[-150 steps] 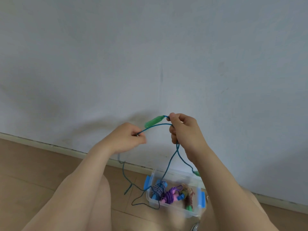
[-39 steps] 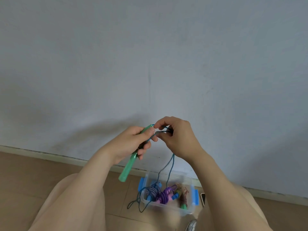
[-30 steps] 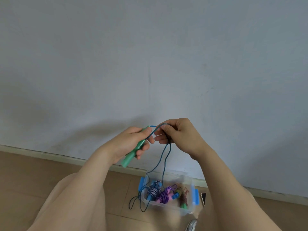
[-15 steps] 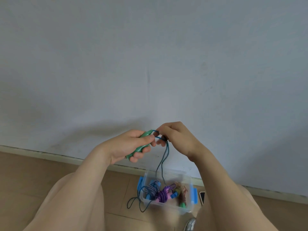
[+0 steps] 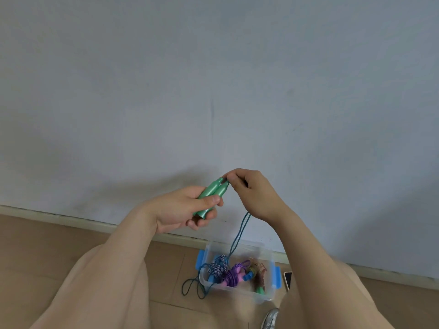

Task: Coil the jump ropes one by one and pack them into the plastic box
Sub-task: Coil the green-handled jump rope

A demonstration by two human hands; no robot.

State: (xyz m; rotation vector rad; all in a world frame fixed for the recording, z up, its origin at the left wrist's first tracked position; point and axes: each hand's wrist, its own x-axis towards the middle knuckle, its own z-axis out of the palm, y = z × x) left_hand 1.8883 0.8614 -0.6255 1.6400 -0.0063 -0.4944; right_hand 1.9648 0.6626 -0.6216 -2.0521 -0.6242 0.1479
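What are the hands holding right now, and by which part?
The left hand grips the two green handles together around their lower halves; the right hand pinches the teal cord by the handle tips.

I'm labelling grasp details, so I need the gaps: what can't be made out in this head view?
Head view:
Where the teal cord meets the green handles: hidden inside the right hand.
Handles' lower ends: covered by the left hand.
Brownish bundle in the plastic box: too blurred.
Dark flat object beside the box: half behind the right arm.
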